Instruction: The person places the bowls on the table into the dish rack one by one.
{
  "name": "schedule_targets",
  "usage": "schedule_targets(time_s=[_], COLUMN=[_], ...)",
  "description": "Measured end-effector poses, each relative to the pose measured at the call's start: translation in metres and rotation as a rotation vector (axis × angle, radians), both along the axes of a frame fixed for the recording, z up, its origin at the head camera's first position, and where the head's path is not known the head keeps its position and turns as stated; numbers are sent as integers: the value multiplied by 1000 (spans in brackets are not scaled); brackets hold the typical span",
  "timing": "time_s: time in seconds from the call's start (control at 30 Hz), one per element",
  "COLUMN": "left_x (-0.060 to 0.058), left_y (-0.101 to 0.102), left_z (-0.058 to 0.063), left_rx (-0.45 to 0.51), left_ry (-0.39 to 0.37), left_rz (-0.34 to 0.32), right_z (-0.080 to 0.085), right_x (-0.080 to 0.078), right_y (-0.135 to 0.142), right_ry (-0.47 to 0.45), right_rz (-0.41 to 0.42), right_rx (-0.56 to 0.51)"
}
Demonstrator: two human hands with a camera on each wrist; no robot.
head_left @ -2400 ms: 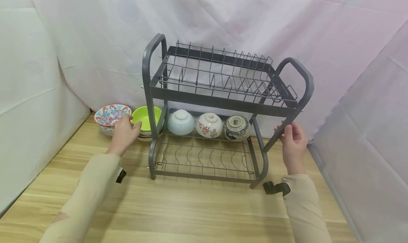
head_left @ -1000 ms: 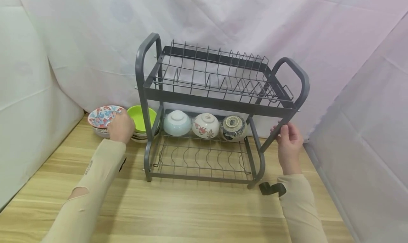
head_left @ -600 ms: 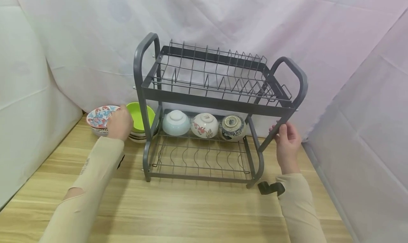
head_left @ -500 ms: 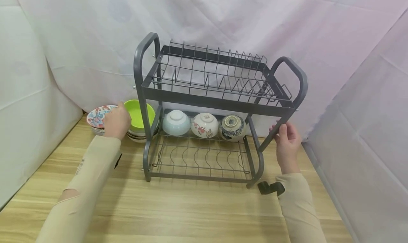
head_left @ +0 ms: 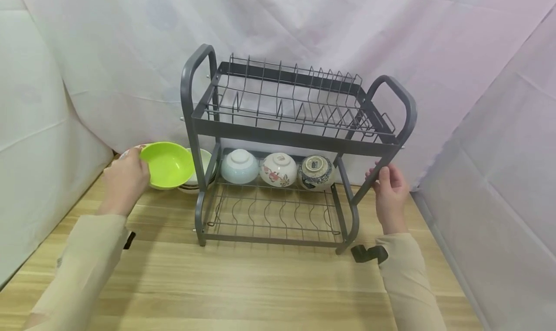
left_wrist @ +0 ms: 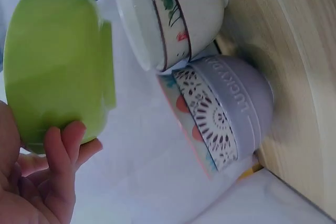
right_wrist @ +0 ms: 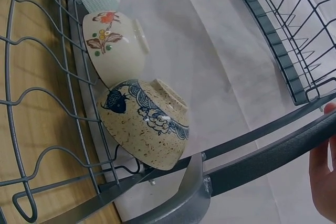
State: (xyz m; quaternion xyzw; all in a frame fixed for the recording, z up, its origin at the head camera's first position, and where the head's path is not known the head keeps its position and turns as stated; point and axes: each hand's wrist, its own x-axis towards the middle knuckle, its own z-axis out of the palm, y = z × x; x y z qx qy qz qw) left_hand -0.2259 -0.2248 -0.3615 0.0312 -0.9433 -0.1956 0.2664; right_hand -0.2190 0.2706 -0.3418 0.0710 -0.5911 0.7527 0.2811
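My left hand [head_left: 126,179] pinches the rim of a lime-green bowl [head_left: 167,166], raised in front of the bowl stacks, as the left wrist view shows from the side. Behind it, a stack of white bowls [left_wrist: 176,19] with dark rim lines stands beside a stack with a grey "LUCKY DAY" bowl [left_wrist: 244,103] at its base. My right hand [head_left: 391,196] grips the right post of a grey two-tier dish rack [head_left: 291,137]. Upside down on its lower tier sit a pale blue bowl [head_left: 240,167], a floral white bowl [head_left: 278,171] and a speckled blue-patterned bowl [right_wrist: 152,124].
The rack's upper tier [head_left: 286,97] has wire plate dividers. Wavy wires [head_left: 273,215] run along the front of the lower tier. White cloth [head_left: 130,56] hangs behind and on both sides of the wooden table [head_left: 260,287].
My left hand has reached to the stacks, taken the green bowl from the top of the right one, and drawn it leftward. My right hand keeps its hold on the post.
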Motion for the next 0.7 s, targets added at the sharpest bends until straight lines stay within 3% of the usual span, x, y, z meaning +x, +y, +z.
schedule_targets(time_s=[0.17,0.3,0.5,0.7], left_x=[29,49,72,93], left_y=[-10,-18,-24,-15], left_z=[0,-5,-15,-19], left_rx=[38,32,14,-8], left_ry=[-70,-71,-50,-71], left_rz=[6,4,-56,-108], right_z=[0,1,2,1], right_x=[0,-1,-1,-1], right_y=[0,0,0,1], right_ry=[-5,-12,-6,11], right_rz=[7,10,18,27], right_rx=[-23,-21,-9,-5])
